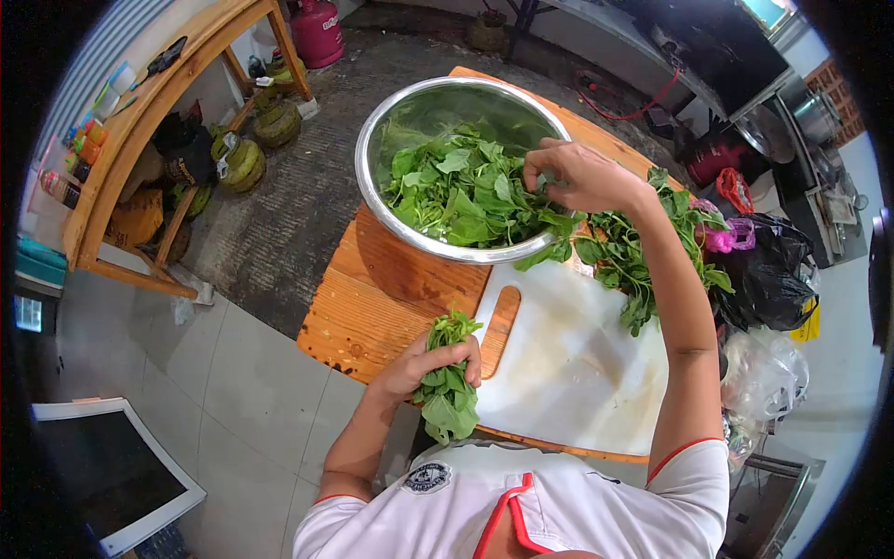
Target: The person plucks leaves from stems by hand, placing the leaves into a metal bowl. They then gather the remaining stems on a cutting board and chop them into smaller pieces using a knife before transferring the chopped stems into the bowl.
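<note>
A bunch of broad green leaves (450, 410) is clasped by the left hand (410, 370), lower centre; whether anything is grasped by the right hand (587, 177), fingers curled, cannot be told.

Bunch of leafy greens (450, 404), middle covered, stem ends apparently pointing away, held at the table's (368, 293) near edge. Toward its far end, a shiny round bowl (438, 248) holds loose green leaves (456, 196).

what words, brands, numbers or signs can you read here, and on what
No text is clearly readable.
White lettering on the pink metal gas cylinder: too blurred.
Dark rounded badge on the white, red-trimmed shirt: too small.
Label on the dark bottle, far left: too small.
</note>
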`<control>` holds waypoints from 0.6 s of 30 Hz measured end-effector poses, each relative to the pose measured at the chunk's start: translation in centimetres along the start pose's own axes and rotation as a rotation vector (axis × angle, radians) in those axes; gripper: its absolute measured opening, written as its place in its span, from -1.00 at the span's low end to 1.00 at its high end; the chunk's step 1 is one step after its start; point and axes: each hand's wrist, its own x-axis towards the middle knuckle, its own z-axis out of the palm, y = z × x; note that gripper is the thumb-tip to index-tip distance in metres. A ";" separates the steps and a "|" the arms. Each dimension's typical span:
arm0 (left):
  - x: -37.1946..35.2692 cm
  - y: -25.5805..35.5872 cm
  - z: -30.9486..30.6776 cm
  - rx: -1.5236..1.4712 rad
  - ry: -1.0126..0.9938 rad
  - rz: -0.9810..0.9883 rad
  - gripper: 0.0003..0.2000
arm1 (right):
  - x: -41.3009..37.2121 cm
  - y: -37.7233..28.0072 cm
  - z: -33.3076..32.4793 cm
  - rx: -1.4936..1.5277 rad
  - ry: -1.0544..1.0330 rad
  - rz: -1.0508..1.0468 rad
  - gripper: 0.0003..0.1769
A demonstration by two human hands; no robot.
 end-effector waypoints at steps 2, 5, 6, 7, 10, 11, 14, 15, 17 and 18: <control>0.0 0.0 0.0 -0.004 0.006 0.002 -0.69 | -0.3 0.3 -0.6 -0.057 -0.093 -0.017 -0.77; 0.1 0.2 0.2 0.014 0.015 -0.016 -0.66 | -0.3 0.3 -0.3 -0.122 -0.091 -0.077 -0.69; 0.2 0.3 0.3 0.040 0.020 -0.024 -0.63 | -0.2 0.4 -0.2 -0.138 -0.117 -0.071 -0.69; 0.2 0.4 0.4 0.068 0.027 -0.031 -0.59 | 0.1 0.6 -0.2 -0.154 -0.143 -0.067 -0.69; 0.2 0.5 0.5 0.071 0.056 -0.032 -0.58 | 0.6 0.8 0.1 -0.177 -0.185 -0.020 -0.68; 0.1 0.4 0.5 0.049 0.039 -0.014 -0.62 | 0.7 0.8 0.1 -0.180 -0.194 0.003 -0.67; 0.0 0.2 0.1 0.006 0.001 0.022 -0.68 | 0.4 1.1 -0.5 0.088 -0.038 -0.034 -0.60; 0.0 0.2 0.1 0.006 -0.001 0.017 -0.68 | 0.5 0.8 -0.8 0.182 0.051 -0.004 -0.58; 0.1 0.1 0.1 0.006 -0.007 0.015 -0.68 | 0.9 -0.2 -1.6 0.368 0.234 0.061 -0.53; 0.1 0.1 0.1 0.007 -0.006 0.019 -0.69 | 1.1 -0.6 -1.6 0.616 0.246 0.098 -0.55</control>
